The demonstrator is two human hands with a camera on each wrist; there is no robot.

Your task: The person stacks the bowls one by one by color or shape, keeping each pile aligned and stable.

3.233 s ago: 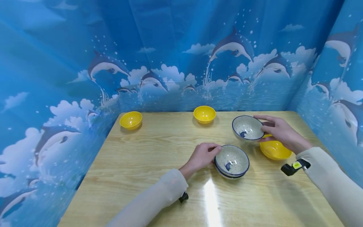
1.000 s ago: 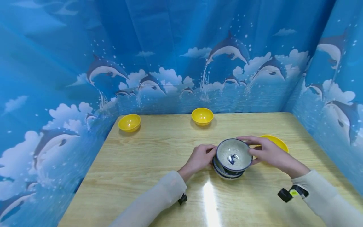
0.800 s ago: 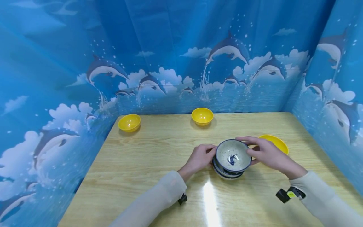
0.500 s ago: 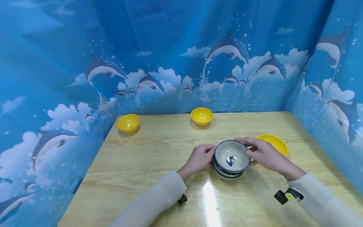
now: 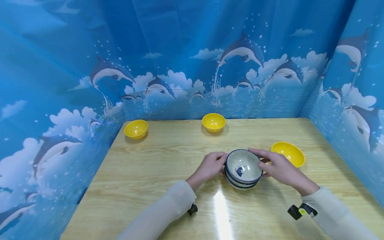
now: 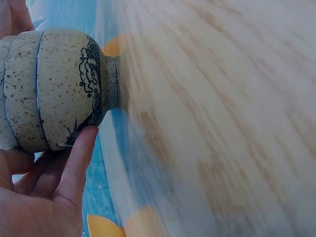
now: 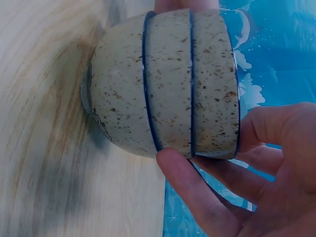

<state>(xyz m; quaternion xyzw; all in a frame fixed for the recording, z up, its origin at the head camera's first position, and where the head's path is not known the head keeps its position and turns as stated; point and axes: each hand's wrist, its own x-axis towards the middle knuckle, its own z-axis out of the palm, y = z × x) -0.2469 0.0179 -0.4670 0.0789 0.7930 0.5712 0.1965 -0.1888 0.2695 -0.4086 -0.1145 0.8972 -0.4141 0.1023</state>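
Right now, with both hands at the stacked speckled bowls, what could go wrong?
The stack of three speckled bowls might tip if the left hand and right hand, on opposite sides, push unevenly. A right fingertip touching near the rim of the lowest bowl might get pinched. The right hand could bump the nearby yellow bowl if pulled away carelessly.

three speckled grey bowls [image 5: 243, 169] with blue rims stand nested upright on the wooden table [image 5: 168, 155].
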